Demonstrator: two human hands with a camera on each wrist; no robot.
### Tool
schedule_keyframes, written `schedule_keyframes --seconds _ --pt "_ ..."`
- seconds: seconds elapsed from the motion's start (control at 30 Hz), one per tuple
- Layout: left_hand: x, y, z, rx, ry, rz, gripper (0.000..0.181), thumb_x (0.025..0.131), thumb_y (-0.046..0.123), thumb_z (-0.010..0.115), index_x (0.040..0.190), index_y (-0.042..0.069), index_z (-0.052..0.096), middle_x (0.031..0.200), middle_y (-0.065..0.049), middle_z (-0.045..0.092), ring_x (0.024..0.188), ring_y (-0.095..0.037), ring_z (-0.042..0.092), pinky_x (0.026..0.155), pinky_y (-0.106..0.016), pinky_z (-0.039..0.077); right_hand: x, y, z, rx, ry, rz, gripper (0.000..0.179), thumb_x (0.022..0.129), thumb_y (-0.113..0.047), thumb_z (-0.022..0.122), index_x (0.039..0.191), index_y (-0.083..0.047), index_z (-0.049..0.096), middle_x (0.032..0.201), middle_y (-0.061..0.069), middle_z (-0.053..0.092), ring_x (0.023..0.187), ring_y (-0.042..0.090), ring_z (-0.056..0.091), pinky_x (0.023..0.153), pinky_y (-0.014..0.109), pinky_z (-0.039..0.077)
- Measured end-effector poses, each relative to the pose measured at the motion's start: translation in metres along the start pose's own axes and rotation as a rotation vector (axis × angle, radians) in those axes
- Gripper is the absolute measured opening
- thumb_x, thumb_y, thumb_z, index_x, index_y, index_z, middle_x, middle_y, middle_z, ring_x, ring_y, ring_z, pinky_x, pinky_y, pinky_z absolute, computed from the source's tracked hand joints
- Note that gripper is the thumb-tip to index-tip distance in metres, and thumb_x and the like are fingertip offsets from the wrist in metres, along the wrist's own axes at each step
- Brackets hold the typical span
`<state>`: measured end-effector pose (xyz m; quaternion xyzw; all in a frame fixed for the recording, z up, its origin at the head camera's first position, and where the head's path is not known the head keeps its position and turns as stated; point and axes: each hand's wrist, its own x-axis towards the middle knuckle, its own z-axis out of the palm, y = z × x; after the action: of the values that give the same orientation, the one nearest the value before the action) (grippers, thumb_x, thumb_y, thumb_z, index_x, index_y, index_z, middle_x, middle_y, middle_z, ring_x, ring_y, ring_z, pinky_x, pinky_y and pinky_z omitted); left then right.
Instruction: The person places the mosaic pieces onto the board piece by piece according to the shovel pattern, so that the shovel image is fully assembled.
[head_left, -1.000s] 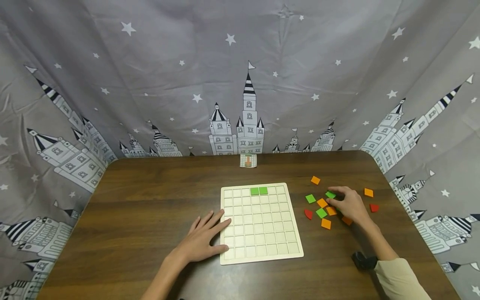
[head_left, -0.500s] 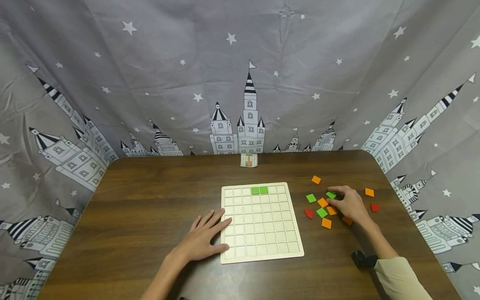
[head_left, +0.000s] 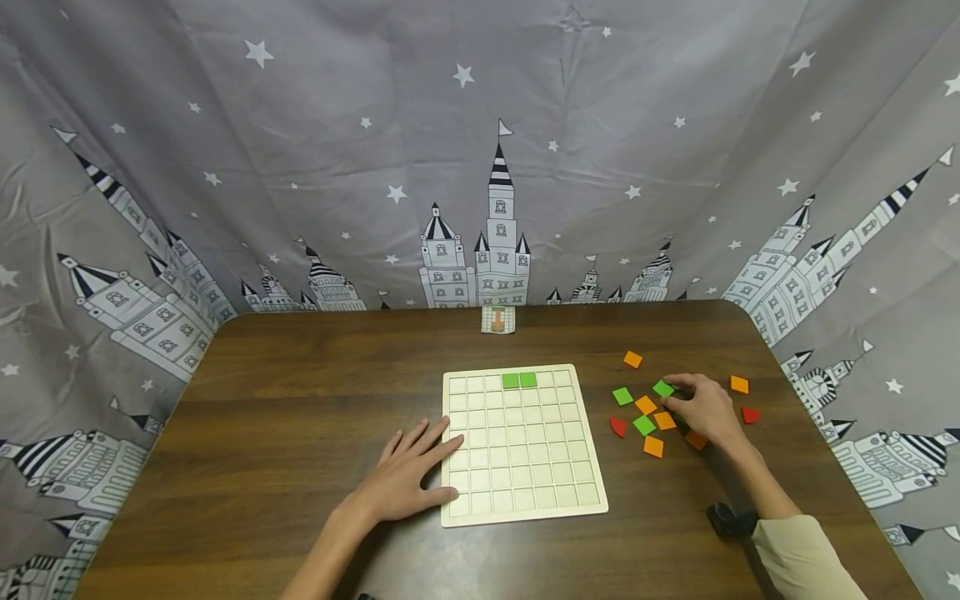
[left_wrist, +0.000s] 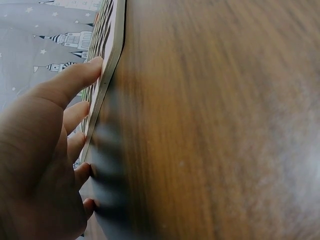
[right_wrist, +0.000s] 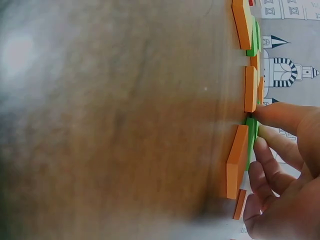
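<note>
My left hand (head_left: 408, 479) lies with spread fingers over the left edge of a pale grid board (head_left: 534, 454). In the left wrist view, the thumb (left_wrist: 87, 72) touches the board's rim (left_wrist: 107, 75). Two green square tiles (head_left: 519, 380) sit side by side in the board's top row. To the right, my right hand (head_left: 705, 410) is low over loose tiles, thumb and index finger apart beside a green tile (head_left: 663, 388). Another green tile (head_left: 679, 418) is partly hidden beneath this hand. The right wrist view shows the fingertips close to a green tile (right_wrist: 251, 142) among orange tiles (right_wrist: 237, 162).
Around the right hand are several orange tiles (head_left: 653, 447), more green tiles (head_left: 622, 397) and two red rounded pieces (head_left: 617, 427). A small card with a printed grid and arrow (head_left: 498, 320) is at the back edge of the wooden table (head_left: 300, 400). A patterned grey curtain (head_left: 375, 167) surrounds it.
My right hand has shifted slightly to the right, uncovering more of the green tile beside its fingertips, while that tile stays nearly in place. My left hand keeps its position on the board.
</note>
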<state>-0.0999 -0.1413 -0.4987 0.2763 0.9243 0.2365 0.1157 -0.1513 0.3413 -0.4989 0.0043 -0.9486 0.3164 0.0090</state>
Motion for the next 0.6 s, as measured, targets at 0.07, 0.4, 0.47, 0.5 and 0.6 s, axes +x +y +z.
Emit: schedule_keyframes --seconds 0.07,0.4,0.47,0.5,0.6 --pt "0.000 0.000 0.000 -0.002 0.000 0.000 0.071 0.092 0.049 0.067 0.152 0.018 0.046 0.162 -0.010 0.027 0.148 -0.040 0.018 0.112 -0.068 0.010 0.001 -0.001 0.000 -0.006 -0.004 0.005 0.038 0.091 -0.010 0.071 0.124 0.007 0.065 0.117 0.031 0.060 0.101 0.045 0.059 0.082 0.059 0.047" --pt "0.000 0.000 -0.001 0.001 -0.001 -0.003 0.072 0.092 0.049 0.067 0.152 0.018 0.045 0.162 -0.010 0.027 0.148 -0.040 0.018 0.111 -0.068 0.010 0.015 -0.028 -0.001 0.045 -0.009 -0.066 0.036 0.092 -0.007 0.068 0.125 0.006 0.065 0.124 0.031 0.058 0.108 0.047 0.057 0.086 0.059 0.048" --pt "0.000 0.001 -0.001 0.000 -0.002 -0.005 0.072 0.092 0.049 0.067 0.152 0.017 0.046 0.162 -0.010 0.027 0.148 -0.040 0.018 0.111 -0.068 0.010 0.019 -0.038 0.002 0.067 -0.020 -0.095 0.035 0.092 -0.007 0.069 0.125 0.005 0.066 0.125 0.030 0.058 0.108 0.045 0.058 0.084 0.057 0.050" --pt "0.000 0.001 -0.002 0.000 -0.003 -0.006 0.071 0.092 0.049 0.067 0.152 0.017 0.046 0.162 -0.011 0.027 0.148 -0.040 0.018 0.111 -0.068 0.010 0.021 -0.043 0.004 0.082 -0.031 -0.107 0.035 0.092 -0.008 0.069 0.125 0.004 0.066 0.126 0.028 0.058 0.108 0.044 0.058 0.083 0.056 0.050" --pt "-0.001 0.003 -0.002 -0.001 -0.005 -0.007 0.071 0.092 0.048 0.067 0.152 0.017 0.046 0.162 -0.011 0.027 0.148 -0.040 0.018 0.112 -0.068 0.010 0.026 -0.058 0.012 0.130 -0.061 -0.139 0.034 0.092 -0.008 0.069 0.125 0.001 0.068 0.128 0.026 0.059 0.110 0.042 0.057 0.083 0.054 0.050"
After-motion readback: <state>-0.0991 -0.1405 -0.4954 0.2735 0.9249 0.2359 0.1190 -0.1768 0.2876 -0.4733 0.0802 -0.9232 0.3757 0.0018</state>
